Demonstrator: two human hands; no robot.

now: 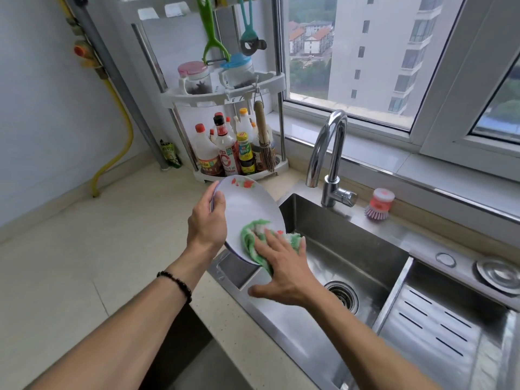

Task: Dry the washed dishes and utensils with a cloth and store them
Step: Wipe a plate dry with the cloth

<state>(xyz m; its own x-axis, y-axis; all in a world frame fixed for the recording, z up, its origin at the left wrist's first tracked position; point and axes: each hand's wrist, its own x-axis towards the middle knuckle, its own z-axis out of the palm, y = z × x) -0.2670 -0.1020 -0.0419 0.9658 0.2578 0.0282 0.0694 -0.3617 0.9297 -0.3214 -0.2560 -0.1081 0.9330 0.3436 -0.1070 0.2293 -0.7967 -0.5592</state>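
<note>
Over the near-left corner of the stainless steel sink (351, 249), your right hand (284, 271) presses a green-and-white woven cloth (253, 237) flat against the lower face of a round white plate with a red flower print (247, 209), fingers spread and nearly straight, thumb out to the left. Your left hand (206, 220) grips the plate's left rim, thumb hooked over the front edge and fingers behind it, holding the dish tilted up on edge above the counter line. A black beaded bracelet (176, 282) circles your left wrist. Beyond the plate, at the far edge of the pale beige countertop (84, 263), a white corner rack (219, 91) holds sauce bottles (225, 150) below and lidded jars above. To the right, a curved chrome faucet (329, 156) rises behind the basin, with a pink dish brush (380, 205) standing on the ledge beside it.
</note>
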